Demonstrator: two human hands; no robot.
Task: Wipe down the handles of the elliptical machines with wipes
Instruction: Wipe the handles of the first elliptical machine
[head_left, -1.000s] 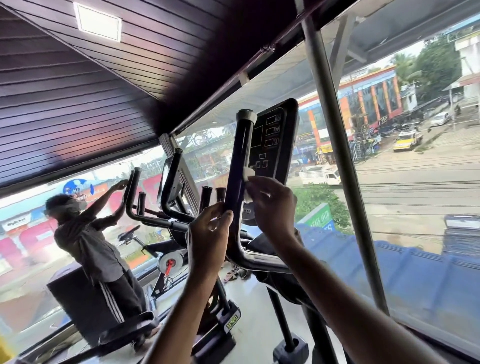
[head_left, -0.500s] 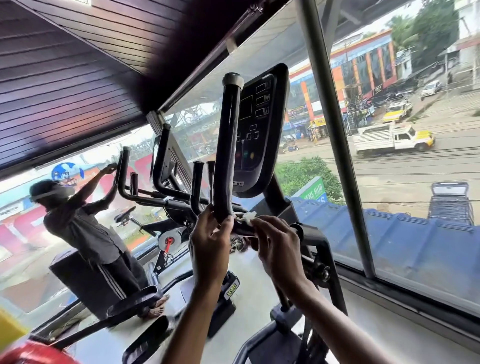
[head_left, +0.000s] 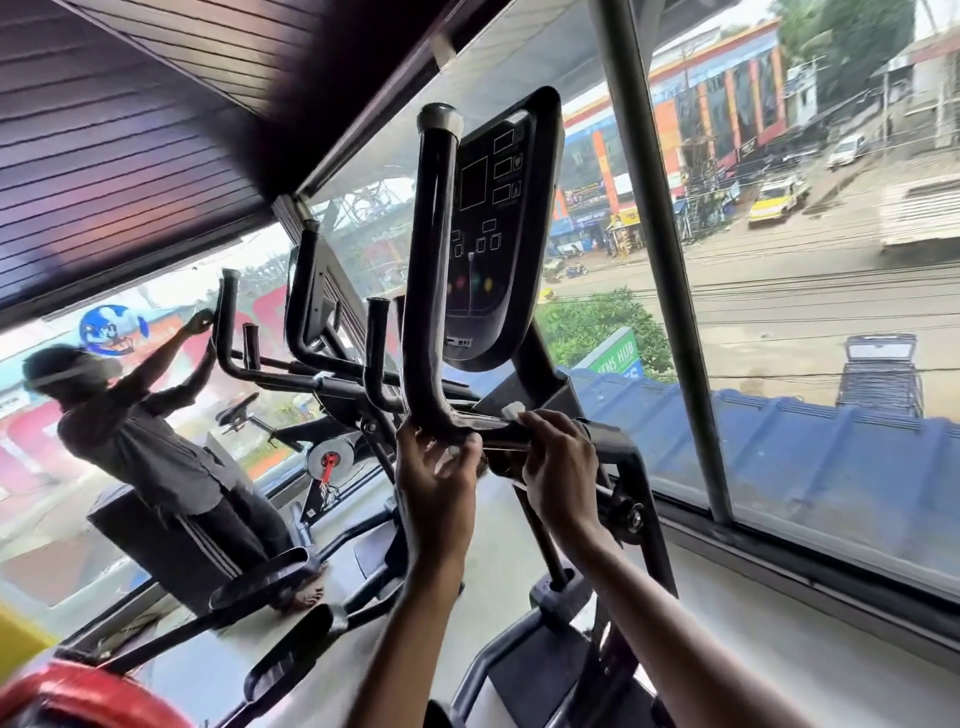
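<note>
Head view looks up at the elliptical, which fills the middle of the frame. Our left hand (head_left: 434, 473) grips the handle (head_left: 434, 270) at its lower bend, with the fingers curled round the black tube just below the centre of the frame. Our right hand (head_left: 558, 467) is just beside it, on the right. It pinches the wipe (head_left: 511, 411) against the horizontal part of the same tube, and only a small white corner of the wipe shows above the fingers. From the bend the handle rises to a grey cap near the top centre, in front of the console (head_left: 493, 234).

We judge that the step in hand is the wiping of the low, horizontal section of this handle, while the left hand holds the tube steady. How much of the handle is already clean we cannot tell.

The next move, we think, calls for sliding the wipe along the tube with firm pressure and turning the wrist, so that the underside is reached too. The left hand must give place when the wipe comes to the bend. The short grip (head_left: 376, 353), just left of the handle, looks not yet touched.

At the left of the frame another person (head_left: 150, 441) stands on a second machine, with both hands up at its far handle (head_left: 223, 332).
</note>
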